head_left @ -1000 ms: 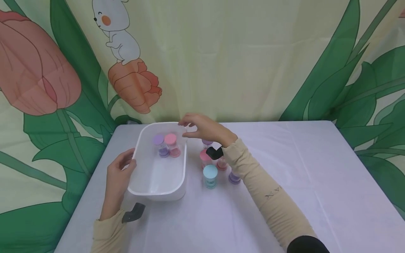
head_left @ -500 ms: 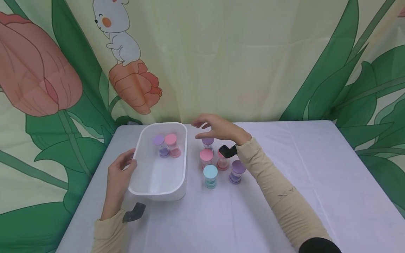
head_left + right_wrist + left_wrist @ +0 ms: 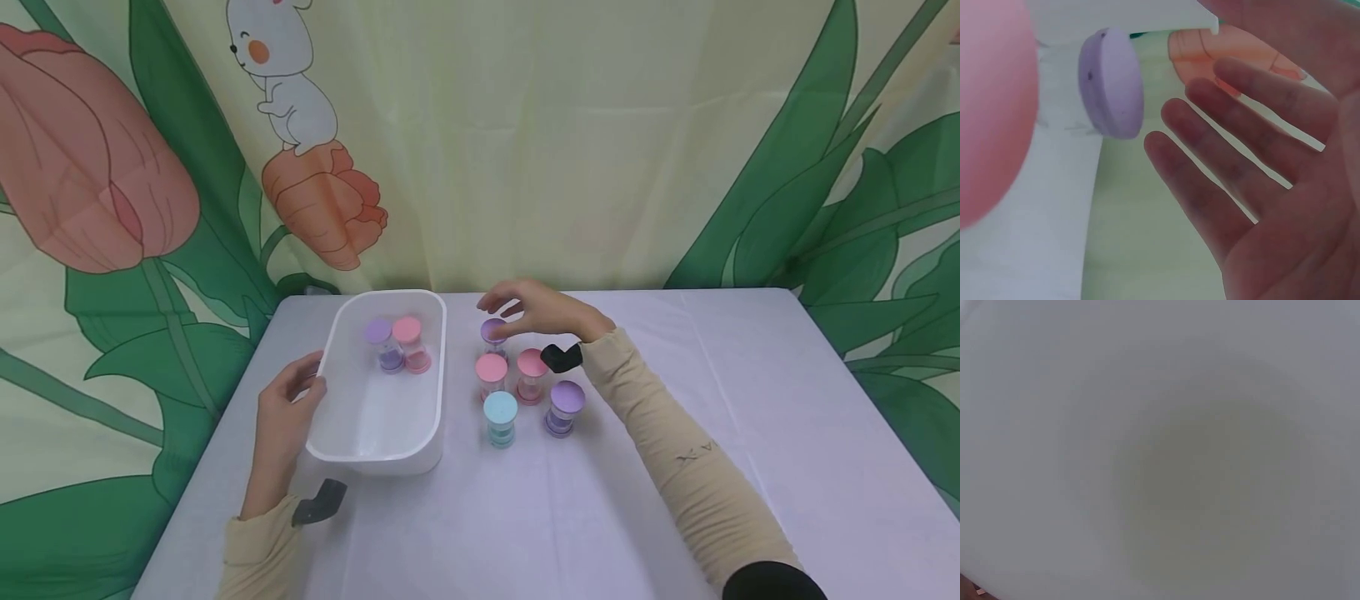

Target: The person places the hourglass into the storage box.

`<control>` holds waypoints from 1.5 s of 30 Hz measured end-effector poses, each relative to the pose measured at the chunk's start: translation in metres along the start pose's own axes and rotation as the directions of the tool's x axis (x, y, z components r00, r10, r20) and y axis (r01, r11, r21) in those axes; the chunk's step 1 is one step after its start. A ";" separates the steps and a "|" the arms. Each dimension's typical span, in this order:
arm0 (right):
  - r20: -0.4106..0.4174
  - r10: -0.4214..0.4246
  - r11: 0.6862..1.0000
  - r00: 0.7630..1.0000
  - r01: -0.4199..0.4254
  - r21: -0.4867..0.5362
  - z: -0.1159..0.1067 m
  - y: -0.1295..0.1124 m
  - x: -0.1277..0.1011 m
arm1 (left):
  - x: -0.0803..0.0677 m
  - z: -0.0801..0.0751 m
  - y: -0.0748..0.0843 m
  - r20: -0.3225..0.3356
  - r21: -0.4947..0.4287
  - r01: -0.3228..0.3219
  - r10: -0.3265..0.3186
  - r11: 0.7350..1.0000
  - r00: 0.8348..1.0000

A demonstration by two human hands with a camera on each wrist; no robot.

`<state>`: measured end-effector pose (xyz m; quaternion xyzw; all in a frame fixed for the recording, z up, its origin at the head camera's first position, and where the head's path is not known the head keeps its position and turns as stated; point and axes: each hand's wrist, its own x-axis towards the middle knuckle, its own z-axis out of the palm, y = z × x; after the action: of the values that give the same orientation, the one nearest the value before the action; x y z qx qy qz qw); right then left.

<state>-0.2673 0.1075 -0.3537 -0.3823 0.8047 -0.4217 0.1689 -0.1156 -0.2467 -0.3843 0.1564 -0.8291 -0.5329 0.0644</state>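
Observation:
My left hand (image 3: 288,404) holds the left side of a white plastic bin (image 3: 360,454), its fingertips and thumb at the rim. Inside the bin stand a purple sand timer (image 3: 380,332) and a pink sand timer (image 3: 408,331), side by side. My right hand (image 3: 547,308) hovers with spread fingers over the rearmost purple sand timer (image 3: 492,330) on the table. In the right wrist view, the fingertips are close to that timer's purple cap (image 3: 1113,84), with nothing in the palm. The bin's wall (image 3: 1041,456) fills the left wrist view, blurred.
Two pink sand timers (image 3: 492,368) (image 3: 532,363), a light blue sand timer (image 3: 500,410) and another purple sand timer (image 3: 566,398) stand close together right of the bin. A white cloth covers the table (image 3: 675,400). A printed curtain (image 3: 570,167) hangs behind.
My right hand has moved right, from the bin's far right rim to above the rearmost purple sand timer. The left hand and the bin have stayed put.

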 end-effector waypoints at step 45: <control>0.042 0.033 0.997 0.999 -0.029 -0.078 -0.005 0.000 0.005 | 0.003 0.000 -0.004 -0.001 0.003 -0.033 0.033 0.999 0.999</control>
<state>-0.2732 0.1062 -0.3507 -0.3851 0.8222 -0.3794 0.1780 -0.1171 -0.2493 -0.3883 0.1432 -0.8324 -0.5304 0.0733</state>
